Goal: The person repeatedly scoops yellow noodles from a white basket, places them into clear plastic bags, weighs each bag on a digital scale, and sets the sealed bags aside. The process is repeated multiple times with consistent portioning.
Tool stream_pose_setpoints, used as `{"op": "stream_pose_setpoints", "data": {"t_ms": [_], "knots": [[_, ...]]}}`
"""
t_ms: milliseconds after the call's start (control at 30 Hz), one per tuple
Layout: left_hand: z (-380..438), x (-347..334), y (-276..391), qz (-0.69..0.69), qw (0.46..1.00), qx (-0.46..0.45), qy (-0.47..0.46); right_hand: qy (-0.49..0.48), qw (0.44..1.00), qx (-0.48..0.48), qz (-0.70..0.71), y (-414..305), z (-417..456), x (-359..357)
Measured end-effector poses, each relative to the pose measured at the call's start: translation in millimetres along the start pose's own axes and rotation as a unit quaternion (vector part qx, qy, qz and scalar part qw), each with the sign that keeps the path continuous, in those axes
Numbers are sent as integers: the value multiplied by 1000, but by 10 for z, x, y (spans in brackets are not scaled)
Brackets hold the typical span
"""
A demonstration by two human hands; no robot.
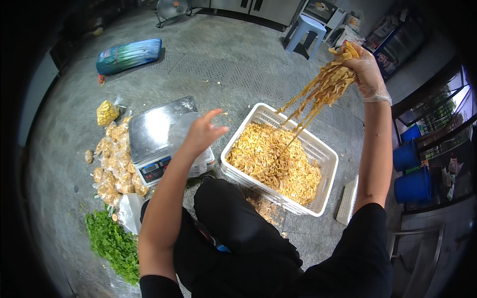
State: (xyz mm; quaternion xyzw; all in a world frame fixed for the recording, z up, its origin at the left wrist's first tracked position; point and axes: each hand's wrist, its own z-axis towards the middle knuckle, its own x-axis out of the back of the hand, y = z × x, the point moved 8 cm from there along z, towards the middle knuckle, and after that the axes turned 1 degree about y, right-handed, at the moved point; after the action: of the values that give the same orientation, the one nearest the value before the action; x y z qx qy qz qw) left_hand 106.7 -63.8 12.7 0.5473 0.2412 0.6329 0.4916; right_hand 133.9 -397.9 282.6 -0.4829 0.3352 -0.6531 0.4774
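Observation:
My right hand (363,69), in a clear plastic glove, is raised at the upper right and grips a bunch of long yellow-brown dried strips (335,80). Some of these strands hang down into a white plastic basket (329,167), which holds a heap of similar shredded strips (261,149). My left hand (205,132) is held with thumb and fingers apart, between the basket and a digital scale (149,130), and nothing is seen in its fingers. Thin clear plastic bags (197,167) lie on the right side of the scale, partly behind this hand.
Several filled clear bags (115,160) lie left of the scale, by a bag of yellow pieces (107,113), a white jug (131,212) and leafy greens (111,238). A blue wrapped bundle (128,56) and a plastic stool (308,28) are farther off.

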Motion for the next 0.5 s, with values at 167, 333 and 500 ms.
{"op": "stream_pose_setpoints", "data": {"t_ms": [167,333,500], "knots": [[189,-571,398,-102,988,47,-109,-11,1000,19,-12,-154,47,-12],[560,-839,600,-98,984,45,-144,-10,996,70,-53,-546,68,-6],[767,-1254,873,-55,975,70,-204,-9,989,145,-26,-833,258,450]]}}
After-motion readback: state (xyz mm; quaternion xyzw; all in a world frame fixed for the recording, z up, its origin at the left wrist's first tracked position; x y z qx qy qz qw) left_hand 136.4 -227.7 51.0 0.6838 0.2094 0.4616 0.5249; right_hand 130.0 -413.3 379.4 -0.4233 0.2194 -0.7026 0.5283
